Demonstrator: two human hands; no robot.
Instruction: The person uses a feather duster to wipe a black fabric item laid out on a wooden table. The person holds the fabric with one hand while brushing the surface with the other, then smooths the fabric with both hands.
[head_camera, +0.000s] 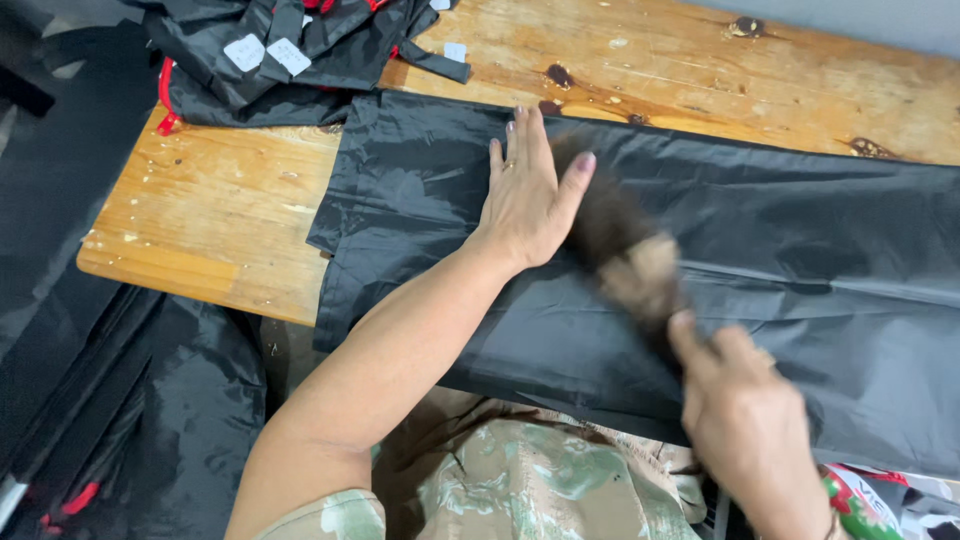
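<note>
Nearest, the right hand (745, 420) has its fingers wrapped around a blurred brown brush (625, 250) lying on the black fabric sheet (800, 250). The left hand (525, 195) presses flat, fingers together, on that sheet across the wooden desk (210, 210). Farther back, folded black bags (290, 50) carry small white rectangular labels (245, 52).

The person wears a short-sleeved top printed in a green, tan and brown camouflage pattern. Both forearms are bare. The left hand (527, 195) has a thin ring on one finger and polished nails in a muted mauve. The right hand (745, 425) is motion-blurred, with a band at the wrist.
</note>
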